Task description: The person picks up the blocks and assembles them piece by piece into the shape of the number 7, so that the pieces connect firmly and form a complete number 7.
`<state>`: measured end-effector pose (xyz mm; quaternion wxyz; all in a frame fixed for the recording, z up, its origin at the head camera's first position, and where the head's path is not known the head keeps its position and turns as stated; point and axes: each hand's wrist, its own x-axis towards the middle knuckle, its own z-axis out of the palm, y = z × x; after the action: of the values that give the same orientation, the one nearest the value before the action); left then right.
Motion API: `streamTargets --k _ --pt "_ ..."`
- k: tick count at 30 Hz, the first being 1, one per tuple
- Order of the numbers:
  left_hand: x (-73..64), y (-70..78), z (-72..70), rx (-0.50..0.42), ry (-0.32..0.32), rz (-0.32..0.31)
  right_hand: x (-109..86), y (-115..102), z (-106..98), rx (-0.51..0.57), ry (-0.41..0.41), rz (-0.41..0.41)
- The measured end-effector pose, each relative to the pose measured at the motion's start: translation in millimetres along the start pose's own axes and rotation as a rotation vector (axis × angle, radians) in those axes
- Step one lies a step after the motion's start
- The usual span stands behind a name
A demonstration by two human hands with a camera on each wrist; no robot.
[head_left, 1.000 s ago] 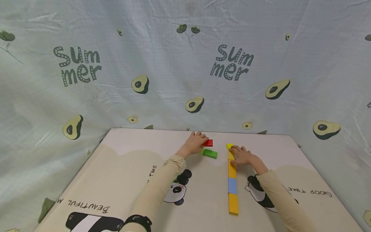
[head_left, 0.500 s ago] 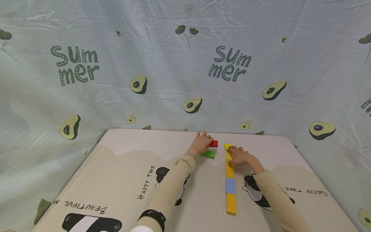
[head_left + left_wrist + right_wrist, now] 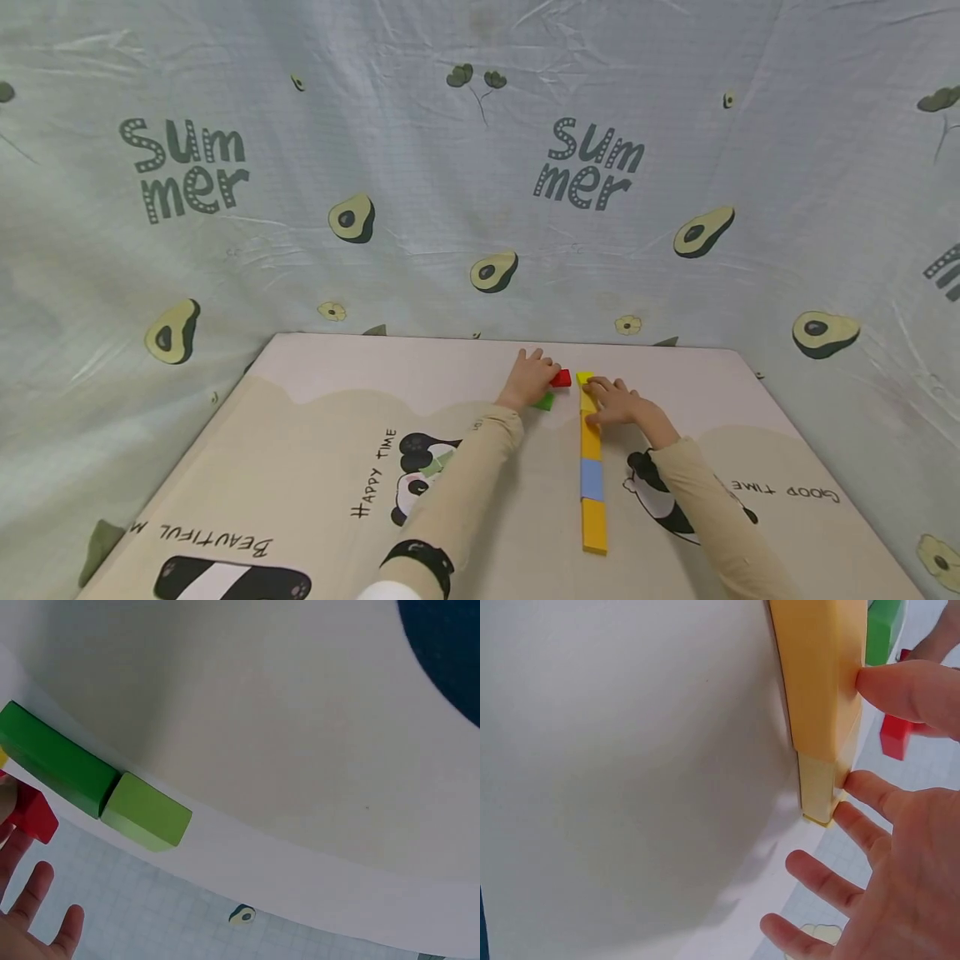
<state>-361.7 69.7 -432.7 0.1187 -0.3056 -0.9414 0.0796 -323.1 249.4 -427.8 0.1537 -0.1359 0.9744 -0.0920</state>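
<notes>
My left hand (image 3: 531, 379) pinches a red block (image 3: 561, 378) close to the far end of a row of blocks. In the left wrist view, that red block (image 3: 34, 813) shows beside the thumb, with the fingers spread. My right hand (image 3: 624, 403) rests against the row's far part. The right wrist view shows its thumb on the side of an orange-yellow block (image 3: 817, 682), two fingertips at a paler block (image 3: 817, 786), and the other fingers extended. A blue block (image 3: 592, 479) and a yellow block (image 3: 594, 527) form the near end.
A dark green block (image 3: 60, 761) and a light green block (image 3: 146, 812) lie end to end, partly behind my left hand in the head view. The table (image 3: 315, 467) has printed pandas and lettering. A printed curtain (image 3: 420, 167) hangs behind its far edge.
My left hand has moved right with the red block, closer to the row's far end, and now covers more of the green blocks. My right hand has stayed at the row.
</notes>
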Motion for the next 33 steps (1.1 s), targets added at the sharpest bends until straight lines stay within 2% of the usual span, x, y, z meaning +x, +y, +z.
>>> streamTargets --k 9,16,19,24,29,33 --pt "-3.3 6.2 4.2 -0.022 -0.055 -0.014 1.0 -1 0 -0.019 -0.002 -0.004" --pt "-2.8 6.8 12.1 0.030 -0.089 0.016 1.7 0 0 -0.018 -0.008 0.005" --pt "-3.8 4.8 13.3 0.026 -0.082 0.029 7.9 6 2 -0.007 -0.011 0.016" --pt "-11.4 -3.5 13.1 0.003 -0.055 0.059 18.8 16 11 -0.025 -0.003 -0.016" --pt "-20.2 -10.8 11.1 -0.004 -0.038 0.105 5.1 2 2 -0.007 -0.015 0.010" --pt "-26.6 -13.8 8.5 -0.035 -0.064 0.120 -1.1 -3 -1 -0.032 -0.002 -0.002"
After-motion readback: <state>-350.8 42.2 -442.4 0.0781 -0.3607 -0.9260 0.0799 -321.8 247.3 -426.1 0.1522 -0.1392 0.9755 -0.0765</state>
